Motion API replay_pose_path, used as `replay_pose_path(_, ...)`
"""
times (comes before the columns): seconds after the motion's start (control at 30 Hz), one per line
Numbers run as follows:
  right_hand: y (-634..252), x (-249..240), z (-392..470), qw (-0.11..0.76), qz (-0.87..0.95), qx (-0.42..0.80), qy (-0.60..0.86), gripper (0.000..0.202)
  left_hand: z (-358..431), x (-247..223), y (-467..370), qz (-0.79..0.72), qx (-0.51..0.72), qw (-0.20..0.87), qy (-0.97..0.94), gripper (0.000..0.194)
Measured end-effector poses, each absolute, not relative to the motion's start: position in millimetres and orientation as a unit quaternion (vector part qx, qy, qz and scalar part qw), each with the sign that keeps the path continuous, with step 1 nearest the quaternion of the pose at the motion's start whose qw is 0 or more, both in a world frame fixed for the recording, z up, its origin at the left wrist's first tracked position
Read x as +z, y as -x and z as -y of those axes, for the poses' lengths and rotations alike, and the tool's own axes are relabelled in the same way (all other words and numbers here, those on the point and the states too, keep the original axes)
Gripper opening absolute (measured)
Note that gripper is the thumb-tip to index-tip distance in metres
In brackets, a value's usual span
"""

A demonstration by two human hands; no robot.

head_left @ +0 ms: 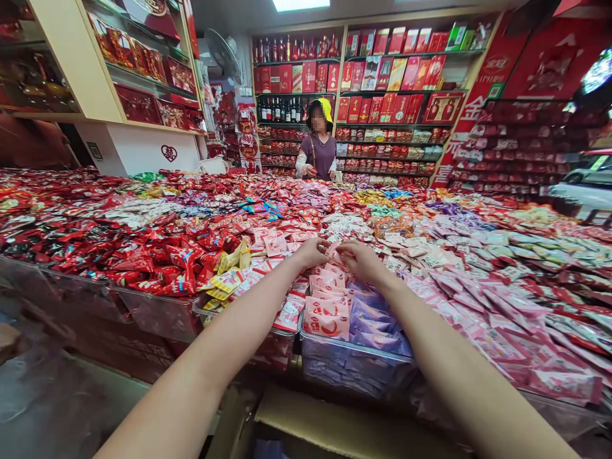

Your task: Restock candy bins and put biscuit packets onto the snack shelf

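Both hands meet over a clear plastic bin (356, 352) filled with pink packets (327, 312) and lilac packets (375, 319). My left hand (313, 252) has its fingers bent inward at the far end of the pink row. From the other side, my right hand (362, 260) curls its fingers in the same way. Between the fingertips is a small pink packet (332, 252), pinched from both sides and partly hidden by the fingers. The pink packets stand in an overlapping row, with the lilac ones packed alongside on the right.
White-and-red cartoon packets (289, 312) and red twisted packets (167, 271) fill bins on the left. Pink packets (497, 319) heap up on the right. Below is an open cardboard box (335, 417). Across the display stands a person in a yellow hat (319, 153), before shelves of boxes.
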State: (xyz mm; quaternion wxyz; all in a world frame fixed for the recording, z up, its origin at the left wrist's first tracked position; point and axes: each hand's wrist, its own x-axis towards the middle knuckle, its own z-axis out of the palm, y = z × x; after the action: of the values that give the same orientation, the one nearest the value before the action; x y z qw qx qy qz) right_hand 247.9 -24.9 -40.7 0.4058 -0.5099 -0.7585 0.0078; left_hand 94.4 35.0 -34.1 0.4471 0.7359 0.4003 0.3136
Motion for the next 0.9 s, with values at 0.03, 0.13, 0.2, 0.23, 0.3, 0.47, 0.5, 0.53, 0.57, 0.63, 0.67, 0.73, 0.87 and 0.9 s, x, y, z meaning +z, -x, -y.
replay_pose_path(0.03,-246.7,-41.8,25.5,0.4,0.758,0.023,0.514,0.024,-34.4,-34.5,-94.0,-0.403,0.307,0.45,-0.736,0.037)
replay_pose_path(0.13,-243.3,-44.1,27.3,0.405,0.745,0.079,0.524,0.026,-34.8,-35.0,-92.5,-0.423,0.303,0.44,-0.732,0.037)
replay_pose_path(0.2,-241.9,-44.7,27.9,0.401,0.749,0.099,0.519,0.023,-36.5,-33.9,-91.2,-0.441,0.311,0.421,-0.729,0.041)
replay_pose_path(0.23,-241.6,-44.6,27.9,0.394,0.753,0.093,0.518,0.022,-37.4,-33.0,-90.6,-0.448,0.316,0.411,-0.728,0.042)
replay_pose_path(0.3,-241.7,-43.5,27.4,0.384,0.758,0.059,0.525,0.023,-38.6,-30.6,-89.9,-0.456,0.322,0.393,-0.73,0.041)
replay_pose_path(0.47,-240.9,-42.3,24.6,0.405,0.707,0.035,0.579,0.034,-37.3,-30.2,-92.9,-0.45,0.33,0.368,-0.744,0.043)
replay_pose_path(0.5,-239.6,-43.6,23.8,0.407,0.7,0.038,0.586,0.037,-36.7,-31.9,-94.5,-0.448,0.327,0.366,-0.747,0.047)
replay_pose_path(0.53,-237.9,-45.6,23.0,0.404,0.699,0.042,0.588,0.04,-36.1,-33.8,-96.3,-0.446,0.324,0.364,-0.751,0.051)
replay_pose_path(0.57,-236.0,-48.0,22.2,0.397,0.705,0.047,0.586,0.042,-35.4,-35.6,-98.0,-0.445,0.321,0.361,-0.754,0.053)
replay_pose_path(0.63,-232.8,-52.6,21.0,0.379,0.722,0.056,0.576,0.045,-33.6,-37.1,-100.3,-0.448,0.317,0.344,-0.762,0.054)
replay_pose_path(0.67,-232.0,-54.3,20.5,0.374,0.728,0.055,0.572,0.045,-32.5,-36.1,-100.3,-0.451,0.316,0.33,-0.767,0.053)
replay_pose_path(0.73,-233.1,-54.9,20.0,0.38,0.729,0.033,0.568,0.042,-29.4,-29.7,-96.5,-0.46,0.315,0.291,-0.777,0.048)
replay_pose_path(0.87,-241.8,-48.7,20.4,0.431,0.692,-0.051,0.577,0.03,-23.6,-6.3,-74.4,-0.533,0.295,0.168,-0.775,0.04)
replay_pose_path(0.9,-243.8,-47.2,20.6,0.442,0.682,-0.066,0.579,0.028,-23.4,-0.7,-67.6,-0.562,0.284,0.136,-0.765,0.04)
